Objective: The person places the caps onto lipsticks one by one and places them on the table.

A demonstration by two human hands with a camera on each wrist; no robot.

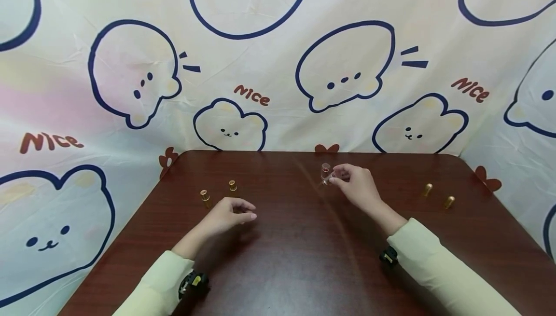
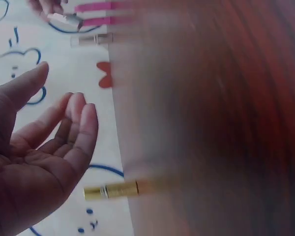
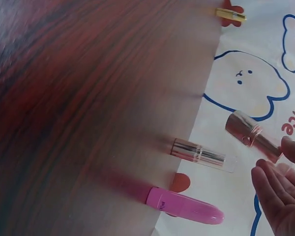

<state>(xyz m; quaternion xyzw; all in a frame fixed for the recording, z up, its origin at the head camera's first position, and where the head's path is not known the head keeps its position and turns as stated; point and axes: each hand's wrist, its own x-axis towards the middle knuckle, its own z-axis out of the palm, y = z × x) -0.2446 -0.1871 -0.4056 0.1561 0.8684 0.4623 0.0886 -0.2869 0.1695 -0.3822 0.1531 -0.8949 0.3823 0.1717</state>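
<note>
1. Right hand (image 1: pixel 358 186) is at the table's (image 1: pixel 304 258) far centre, fingers curled round a small lipstick (image 1: pixel 326 173) and pinching it at the fingertips
2. In the right wrist view the lipstick (image 3: pixel 250 135) is a short tube with a shiny rose-gold metallic body, held tilted; what shows at its top in the head view is a clear part with a red spot, probably the bullet, but it's too small to be sure
3. Left hand (image 1: pixel 228 214) rests on the table near left of centre, holding nothing; left wrist view shows the palm (image 2: pixel 34 162) open, fingers loosely bent
4. Two gold tubes (image 1: pixel 205 196) (image 1: pixel 232 186) stand upright just beyond the left hand
5. Two more gold tubes (image 1: pixel 427 189) (image 1: pixel 449 202) lie tilted near the right edge, well apart from the right hand
6. Right wrist view also shows a pink tube (image 3: pixel 184 205) and a silver tube with a clear cap (image 3: pixel 202 155) standing on the table near the held lipstick
</note>
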